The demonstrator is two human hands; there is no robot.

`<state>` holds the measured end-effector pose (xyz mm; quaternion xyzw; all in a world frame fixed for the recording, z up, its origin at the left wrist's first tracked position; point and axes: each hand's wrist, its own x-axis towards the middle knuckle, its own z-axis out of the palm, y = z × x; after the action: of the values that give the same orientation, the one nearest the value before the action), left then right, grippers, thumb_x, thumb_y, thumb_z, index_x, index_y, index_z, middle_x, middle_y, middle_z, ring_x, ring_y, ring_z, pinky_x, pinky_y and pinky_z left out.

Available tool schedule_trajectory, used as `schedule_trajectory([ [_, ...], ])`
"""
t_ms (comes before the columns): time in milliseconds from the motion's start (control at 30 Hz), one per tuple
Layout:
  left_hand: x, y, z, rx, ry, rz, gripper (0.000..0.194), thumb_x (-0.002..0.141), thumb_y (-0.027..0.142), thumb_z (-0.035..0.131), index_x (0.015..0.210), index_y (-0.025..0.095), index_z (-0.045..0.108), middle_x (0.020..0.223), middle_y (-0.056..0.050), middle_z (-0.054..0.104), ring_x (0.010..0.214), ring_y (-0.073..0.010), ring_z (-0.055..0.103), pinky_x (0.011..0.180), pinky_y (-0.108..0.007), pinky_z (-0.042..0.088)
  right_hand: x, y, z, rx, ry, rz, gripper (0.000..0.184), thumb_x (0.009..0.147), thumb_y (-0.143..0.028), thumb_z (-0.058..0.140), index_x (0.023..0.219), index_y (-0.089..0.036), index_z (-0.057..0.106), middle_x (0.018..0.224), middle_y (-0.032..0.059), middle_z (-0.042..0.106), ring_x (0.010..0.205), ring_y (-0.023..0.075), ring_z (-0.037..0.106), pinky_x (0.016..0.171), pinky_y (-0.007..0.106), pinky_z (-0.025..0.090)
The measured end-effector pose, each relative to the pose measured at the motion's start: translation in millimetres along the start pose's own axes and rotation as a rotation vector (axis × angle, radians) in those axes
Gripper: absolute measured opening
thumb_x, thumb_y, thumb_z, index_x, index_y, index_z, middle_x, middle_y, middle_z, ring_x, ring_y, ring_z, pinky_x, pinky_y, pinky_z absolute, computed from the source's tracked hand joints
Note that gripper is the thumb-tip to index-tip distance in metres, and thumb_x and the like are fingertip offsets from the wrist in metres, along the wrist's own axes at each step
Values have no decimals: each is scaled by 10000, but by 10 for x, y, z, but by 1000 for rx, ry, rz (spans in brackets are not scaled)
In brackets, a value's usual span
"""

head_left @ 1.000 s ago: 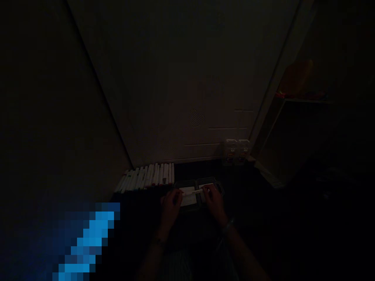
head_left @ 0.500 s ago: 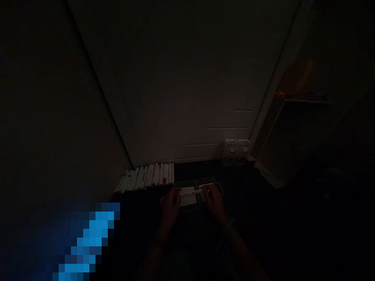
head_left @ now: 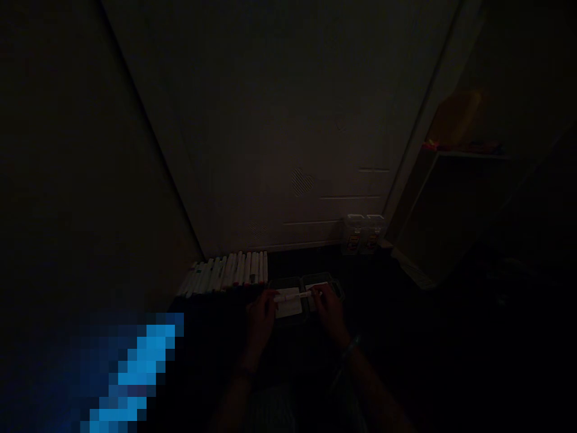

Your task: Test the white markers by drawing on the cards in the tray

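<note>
In dim light, a white marker is held level between my two hands. My left hand has its fingers closed on the marker's left end. The fingers of my right hand pinch its right end. Below the marker lies an open clear plastic case with two halves and a carry handle. White paper is in the left half, and a second white sheet shows partly behind my right hand. It is too dark to read any print on the marker.
A row of several white markers lies at the back left, against the wall. Two clear cases with handles stand upright at the back right. A low cabinet is to the right, with an orange thing on top.
The view looks slightly darker. My left hand has shifted very slightly left, and the marker's right part now looks thinner. Both hands keep their hold.
</note>
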<state>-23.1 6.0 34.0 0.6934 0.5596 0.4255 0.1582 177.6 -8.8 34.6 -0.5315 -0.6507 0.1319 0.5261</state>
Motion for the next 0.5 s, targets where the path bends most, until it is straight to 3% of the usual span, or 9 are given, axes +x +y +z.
schedule_trajectory([
  [500,4,14,-6,-25,8,13,248,835,292,352,933,226,570,925,-9,648,844,-171,587,813,-318,397,-11,-8,2,10,-8,15,222,901,-305,387,927,-211,586,890,35,609,792,143,556,675,233,414],
])
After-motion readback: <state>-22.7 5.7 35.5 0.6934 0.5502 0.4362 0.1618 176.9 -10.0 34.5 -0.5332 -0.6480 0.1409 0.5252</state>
